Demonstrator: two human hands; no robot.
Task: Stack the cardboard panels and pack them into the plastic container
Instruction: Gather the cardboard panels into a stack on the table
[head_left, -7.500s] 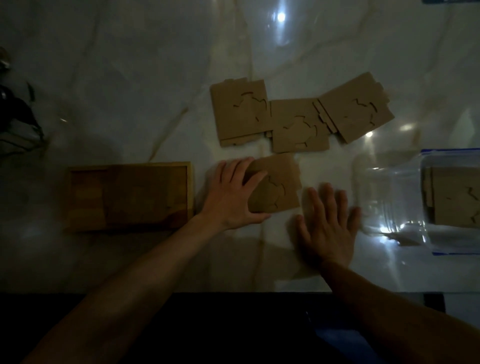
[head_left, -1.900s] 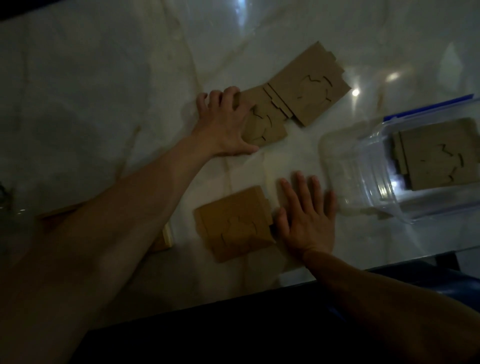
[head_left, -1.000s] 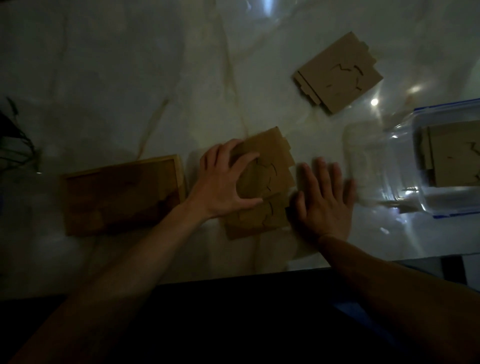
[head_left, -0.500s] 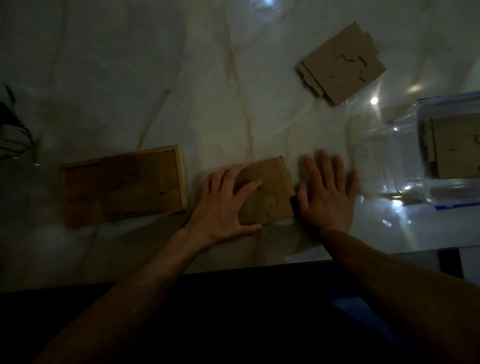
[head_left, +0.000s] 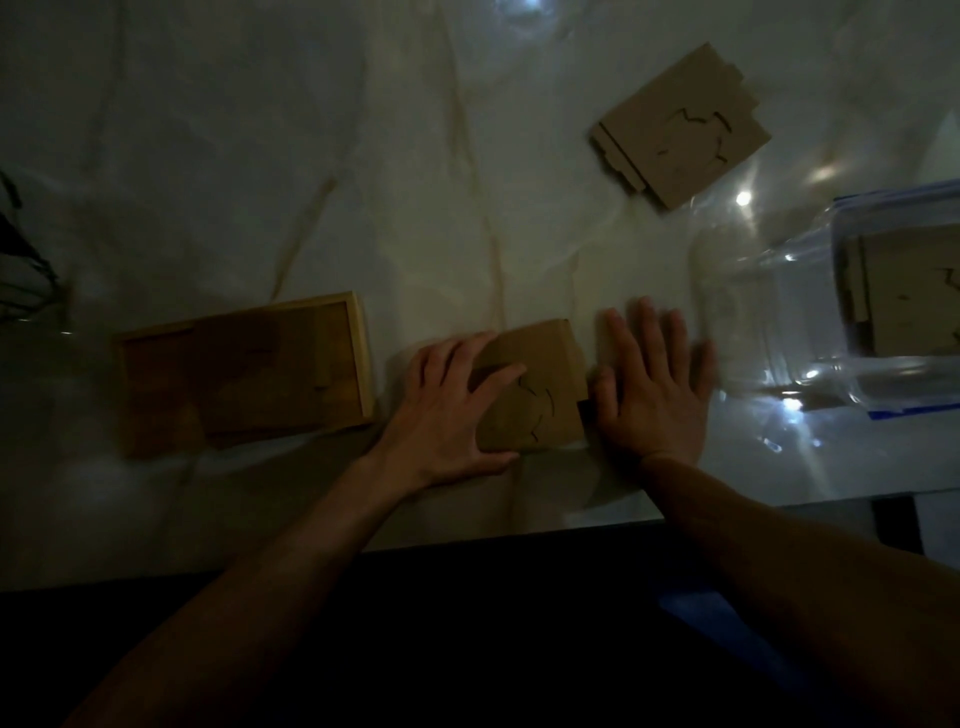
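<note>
A small stack of brown cardboard panels (head_left: 540, 374) lies flat near the table's front edge. My left hand (head_left: 447, 410) rests on its left half, fingers spread, pressing down. Flat on the table, my right hand (head_left: 649, 384) has its thumb side against the stack's right edge. Another cardboard panel (head_left: 680, 130) with cut slits lies alone at the back right. The clear plastic container (head_left: 810, 312) with a blue rim lies at the right edge, and a cardboard panel (head_left: 914, 296) is inside it.
A shallow wooden tray (head_left: 244, 374) sits left of my left hand. Something dark pokes in at the far left edge (head_left: 21, 270). The marble tabletop (head_left: 311, 182) ends in a dark front edge just below my wrists.
My left hand dragged panels from the back of the table onto the one near the front edge. Over the last half second both hands squared the stack and hardly moved.
</note>
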